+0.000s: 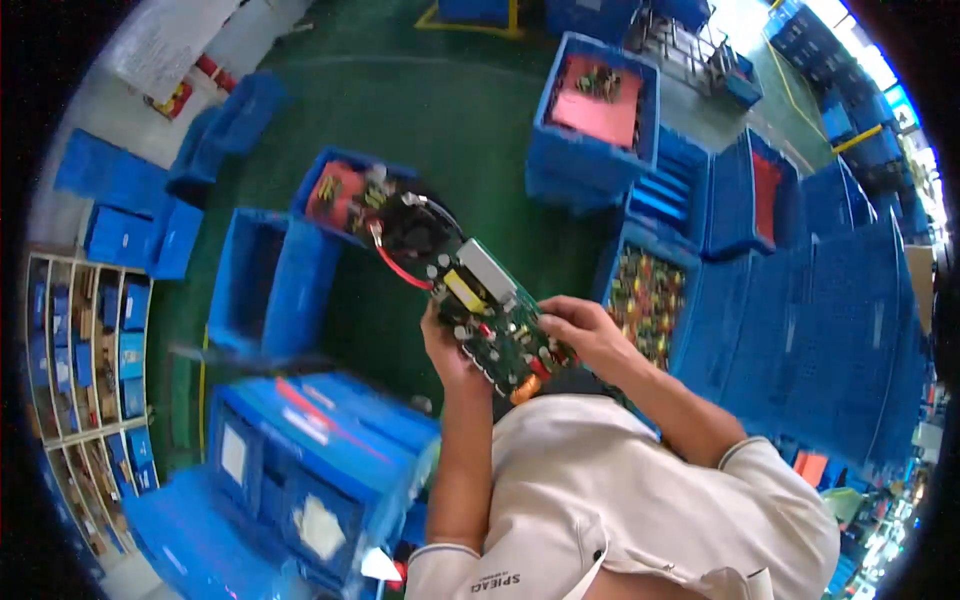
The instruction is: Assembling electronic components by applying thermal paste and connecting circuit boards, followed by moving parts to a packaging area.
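Note:
A long green circuit board point(500, 345) is held in front of my body, crowded with components, among them a yellow-wrapped transformer point(464, 291) and a pale metal heat sink point(487, 271). My left hand point(447, 352) grips its left edge. On the right edge, the fingers and thumb of my right hand point(583, 330) close on the board. A red wire point(397, 266) and a black cable run from the board's far end, beside a dark part that looks like a fan point(420, 235). A copper coil point(524, 389) sits at its near end.
Beyond the board stands a blue crate point(318, 232) with boards on pink sheets. A bin of small colourful parts point(645, 300) is at my right, near stacked blue crates point(790, 340). A tall blue crate point(590, 160) is farther off. Shelves point(95, 350) stand far left.

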`<state>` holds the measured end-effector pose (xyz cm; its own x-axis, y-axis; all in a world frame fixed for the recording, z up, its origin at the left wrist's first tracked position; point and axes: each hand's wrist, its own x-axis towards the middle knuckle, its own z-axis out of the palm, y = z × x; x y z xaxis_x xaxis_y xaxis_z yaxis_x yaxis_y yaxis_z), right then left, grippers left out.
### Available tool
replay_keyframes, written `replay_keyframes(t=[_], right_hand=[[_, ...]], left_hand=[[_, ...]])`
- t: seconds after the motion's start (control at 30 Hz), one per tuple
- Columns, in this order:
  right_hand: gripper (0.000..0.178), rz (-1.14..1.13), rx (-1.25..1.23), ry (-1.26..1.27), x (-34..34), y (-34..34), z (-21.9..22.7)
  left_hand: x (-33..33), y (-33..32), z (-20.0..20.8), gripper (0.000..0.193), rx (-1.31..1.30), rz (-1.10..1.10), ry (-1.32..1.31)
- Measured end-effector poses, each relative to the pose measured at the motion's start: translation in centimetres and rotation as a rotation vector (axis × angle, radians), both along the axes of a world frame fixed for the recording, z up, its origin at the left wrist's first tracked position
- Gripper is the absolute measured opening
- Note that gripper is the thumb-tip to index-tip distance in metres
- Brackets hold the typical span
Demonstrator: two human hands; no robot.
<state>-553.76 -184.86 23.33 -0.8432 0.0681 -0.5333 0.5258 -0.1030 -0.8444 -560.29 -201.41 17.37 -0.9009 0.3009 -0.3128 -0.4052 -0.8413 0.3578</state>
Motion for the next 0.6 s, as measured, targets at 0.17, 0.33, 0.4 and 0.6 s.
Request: replay_keyframes(t=[0.17, 0.33, 0.4, 0.6], right_hand=[[0.029, -0.094, -0.069, 0.150, -13.1, 4.9, -1.5], [0.030, -0.187, -0.106, 0.266, -26.0, 8.7, -4.0], [0.029, -0.175, -0.145, 0.169, -31.7, 10.8, -3.9], [0.029, -0.152, -0.093, 0.134, -47.6, 15.8, -3.7]], left_hand=[[-15.6, 5.6, 1.7, 0.040, -0.037, -0.052, 0.001], [-30.0, 10.5, 2.6, 0.043, 0.024, -0.252, 0.030], [-35.5, 12.1, 1.5, 0.046, -0.138, -0.199, 0.024], [-50.8, 16.8, 1.8, 0.045, -0.099, -0.206, 0.098]])
